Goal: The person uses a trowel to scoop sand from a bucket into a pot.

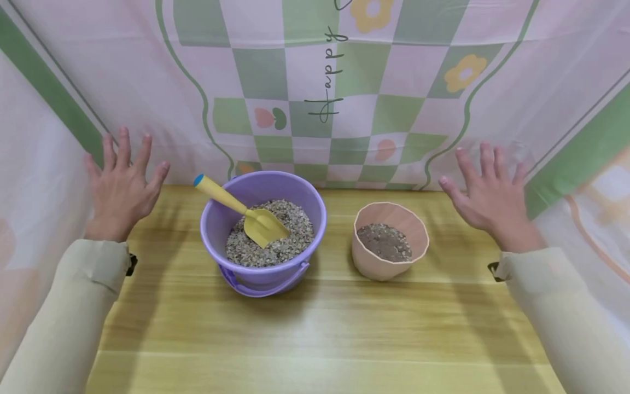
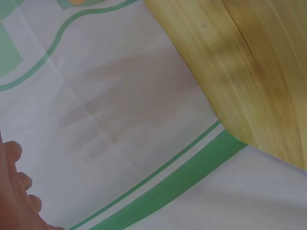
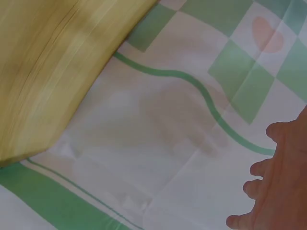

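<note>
In the head view my left hand (image 1: 122,186) is raised at the left with its fingers spread, holding nothing. My right hand (image 1: 492,194) is held up likewise at the right, also with nothing in it. Between them a purple bucket (image 1: 263,183) stands on the wooden table, partly filled with grey-brown gravel (image 1: 290,249). A yellow hand trowel (image 1: 263,225) with a blue-tipped handle lies on the gravel, its handle leaning over the bucket's left rim. To the right of the bucket is a pink faceted flowerpot (image 1: 376,271) containing brown soil or grit (image 1: 386,241). Both hands are apart from these things.
Behind the table (image 1: 315,339) hangs a pale cloth (image 1: 310,137) with green checks, flowers and lettering. More cloth closes in the left and right sides. The bucket's purple handle (image 1: 268,290) hangs down at its front.
</note>
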Demonstrator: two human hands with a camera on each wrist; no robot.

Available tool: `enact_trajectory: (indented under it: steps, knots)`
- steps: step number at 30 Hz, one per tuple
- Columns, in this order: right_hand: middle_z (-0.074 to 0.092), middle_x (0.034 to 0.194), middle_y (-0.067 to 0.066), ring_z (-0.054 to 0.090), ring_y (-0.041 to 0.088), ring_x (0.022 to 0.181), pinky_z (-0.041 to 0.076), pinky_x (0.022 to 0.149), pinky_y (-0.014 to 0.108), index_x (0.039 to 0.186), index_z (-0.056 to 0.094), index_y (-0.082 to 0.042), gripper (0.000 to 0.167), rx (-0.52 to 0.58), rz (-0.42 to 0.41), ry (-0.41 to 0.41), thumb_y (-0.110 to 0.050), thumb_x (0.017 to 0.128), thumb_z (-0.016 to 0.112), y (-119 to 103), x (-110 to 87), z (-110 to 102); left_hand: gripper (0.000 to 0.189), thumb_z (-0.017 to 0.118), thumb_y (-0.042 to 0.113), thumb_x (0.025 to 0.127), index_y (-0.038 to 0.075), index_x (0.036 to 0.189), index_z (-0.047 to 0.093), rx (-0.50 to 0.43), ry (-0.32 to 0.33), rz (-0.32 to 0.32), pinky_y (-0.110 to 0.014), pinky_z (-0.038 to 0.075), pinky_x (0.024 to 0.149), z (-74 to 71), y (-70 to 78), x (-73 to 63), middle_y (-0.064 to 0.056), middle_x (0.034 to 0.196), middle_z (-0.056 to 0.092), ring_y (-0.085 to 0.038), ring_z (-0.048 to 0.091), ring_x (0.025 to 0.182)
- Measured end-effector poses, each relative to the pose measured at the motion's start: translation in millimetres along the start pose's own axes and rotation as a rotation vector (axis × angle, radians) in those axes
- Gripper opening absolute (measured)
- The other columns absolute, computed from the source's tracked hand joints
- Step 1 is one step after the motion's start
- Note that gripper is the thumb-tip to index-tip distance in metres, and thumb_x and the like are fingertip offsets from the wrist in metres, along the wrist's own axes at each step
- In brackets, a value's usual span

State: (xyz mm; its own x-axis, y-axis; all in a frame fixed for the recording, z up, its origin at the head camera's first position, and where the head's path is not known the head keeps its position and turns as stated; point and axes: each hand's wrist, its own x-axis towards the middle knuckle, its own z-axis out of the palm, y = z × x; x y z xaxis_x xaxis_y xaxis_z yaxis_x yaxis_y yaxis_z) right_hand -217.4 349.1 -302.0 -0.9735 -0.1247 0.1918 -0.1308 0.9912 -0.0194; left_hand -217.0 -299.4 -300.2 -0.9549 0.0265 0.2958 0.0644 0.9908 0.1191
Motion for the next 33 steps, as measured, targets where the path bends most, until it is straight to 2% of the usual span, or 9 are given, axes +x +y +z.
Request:
enact_trajectory:
  steps: [6, 13, 21, 28, 33]
  knots:
    - [-0.019, 0.162, 0.021, -0.019, 0.043, 0.147, -0.021, 0.107, 0.073, 0.161, 0.0, -0.02, 0.076, 0.044, -0.003, -0.014, -0.063, 0.101, 0.019, -10, -4.1, 0, 0.073, 0.017, 0.06, 0.103, 0.016, 0.161, 0.006, -0.034, -0.012, 0.03, -0.073, -0.006, 0.114, -0.4, 4.4, 0.1, -0.015, 0.164, -0.017, -0.044, -0.009, 0.149]
    - [-0.017, 0.163, 0.02, -0.017, 0.042, 0.148, -0.017, 0.108, 0.074, 0.161, 0.0, -0.019, 0.075, 0.076, -0.029, -0.023, -0.061, 0.102, 0.02, -24, -10.1, 0, 0.071, 0.016, 0.059, 0.104, 0.017, 0.161, 0.006, -0.074, -0.012, 0.046, -0.073, -0.002, 0.114, -3.2, 13.4, 0.5, -0.013, 0.164, -0.016, -0.044, -0.005, 0.149]
    - [-0.006, 0.163, 0.025, -0.007, 0.046, 0.149, -0.009, 0.11, 0.076, 0.161, 0.008, -0.017, 0.075, 0.103, -0.05, -0.016, -0.061, 0.102, 0.024, -35, -13.8, 5, 0.068, 0.02, 0.056, 0.104, 0.021, 0.161, 0.007, -0.202, -0.011, 0.055, -0.07, 0.001, 0.116, -4.1, 25.9, -2.6, -0.011, 0.164, -0.013, -0.043, -0.004, 0.15]
    - [-0.008, 0.164, 0.023, -0.009, 0.044, 0.15, -0.011, 0.11, 0.075, 0.161, 0.006, -0.018, 0.074, 0.133, -0.067, -0.035, -0.06, 0.103, 0.025, -43, -18.0, 7, 0.066, 0.022, 0.055, 0.105, 0.022, 0.161, 0.01, -0.254, 0.003, 0.074, -0.068, 0.002, 0.117, -6.2, 34.6, -5.4, -0.008, 0.165, -0.01, -0.042, 0.0, 0.15]
    - [-0.008, 0.164, 0.023, -0.008, 0.043, 0.15, -0.01, 0.11, 0.075, 0.161, 0.004, -0.019, 0.074, 0.143, -0.089, -0.03, -0.059, 0.103, 0.026, -49, -20.7, 9, 0.066, 0.024, 0.054, 0.105, 0.02, 0.161, 0.014, -0.253, 0.012, 0.098, -0.073, 0.011, 0.114, -7.2, 38.8, -7.3, -0.013, 0.166, -0.002, -0.053, 0.013, 0.145]
